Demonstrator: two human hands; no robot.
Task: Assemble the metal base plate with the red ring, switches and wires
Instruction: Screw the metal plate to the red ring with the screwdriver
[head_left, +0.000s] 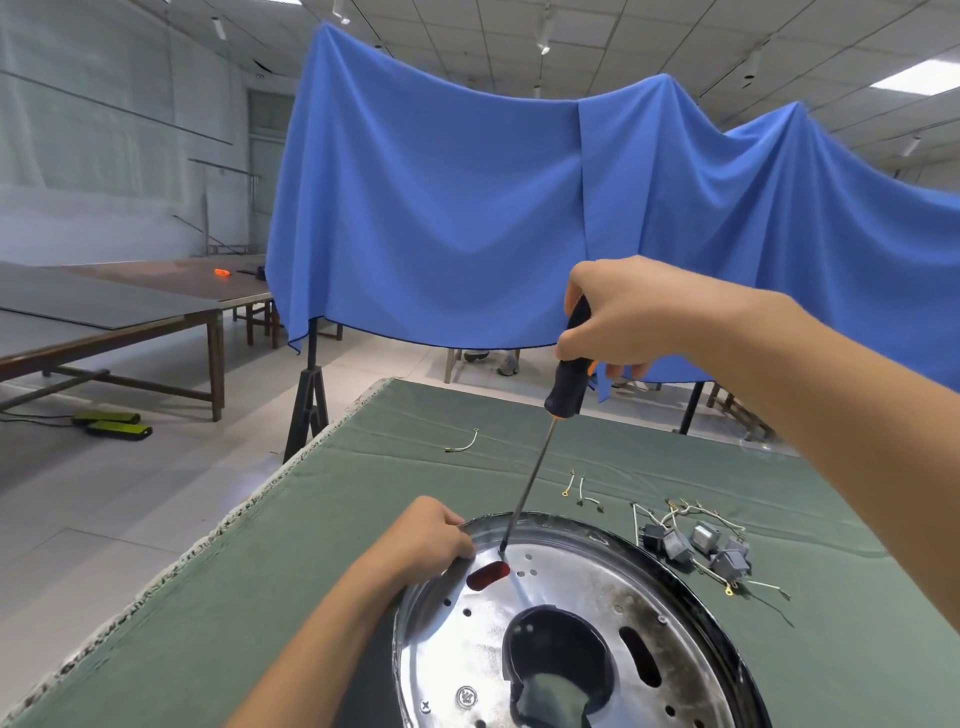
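Note:
A round shiny metal base plate (571, 587) lies on the green cloth at the bottom centre. Red (487, 574) of the ring shows through an oval slot near its far-left rim. My left hand (428, 538) grips the plate's rim right beside that slot. My right hand (623, 317) is closed around the black-and-orange handle of a screwdriver (569, 374). Its long shaft slants down, and the tip rests on the plate just above the red slot. A cluster of grey switches with white wires (698, 545) lies on the cloth to the right of the plate.
Loose short wires lie on the green cloth, one (464, 444) at the far centre and a pair (579, 491) nearer the plate. The table's left edge (249, 512) runs diagonally. A blue sheet (467, 208) hangs behind. Wooden tables (130, 312) stand to the left.

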